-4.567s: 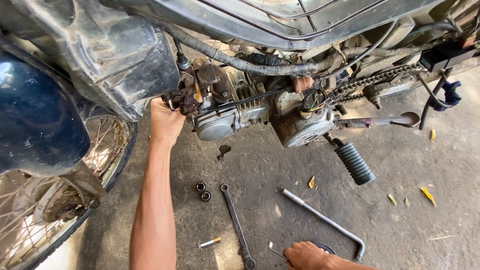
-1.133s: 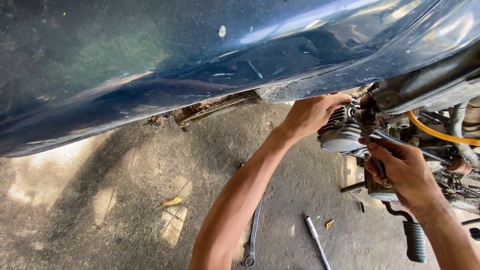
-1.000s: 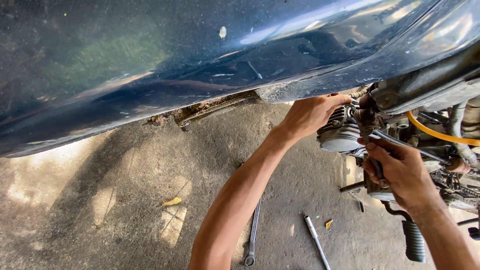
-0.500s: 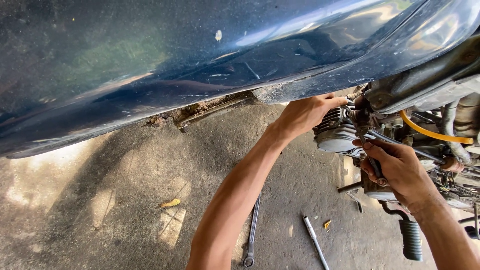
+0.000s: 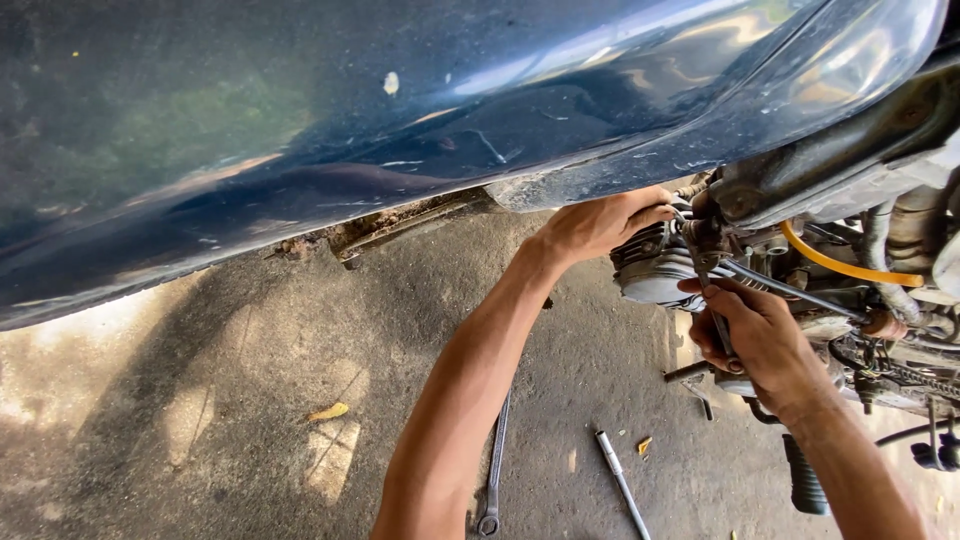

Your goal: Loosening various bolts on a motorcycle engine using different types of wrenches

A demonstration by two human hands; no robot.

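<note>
My left hand (image 5: 600,222) reaches up under the dark blue motorcycle body panel (image 5: 400,120) and grips a part at the top of the finned engine cylinder (image 5: 650,268). Just below it, my right hand (image 5: 755,335) is closed around a slim metal wrench (image 5: 712,300) set against the engine near a black cable. A yellow hose (image 5: 840,265) curves past the engine on the right.
On the concrete floor lie a long ring spanner (image 5: 495,475), partly hidden by my left forearm, and a metal rod tool (image 5: 620,485). A black rubber foot peg (image 5: 803,480) hangs low at right. The drive chain (image 5: 915,372) shows at far right.
Since 4.6 s ago the view has swung under the blue panel and my right hand has come up from the floor to the engine with a wrench. Over the last second both hands barely shifted.
</note>
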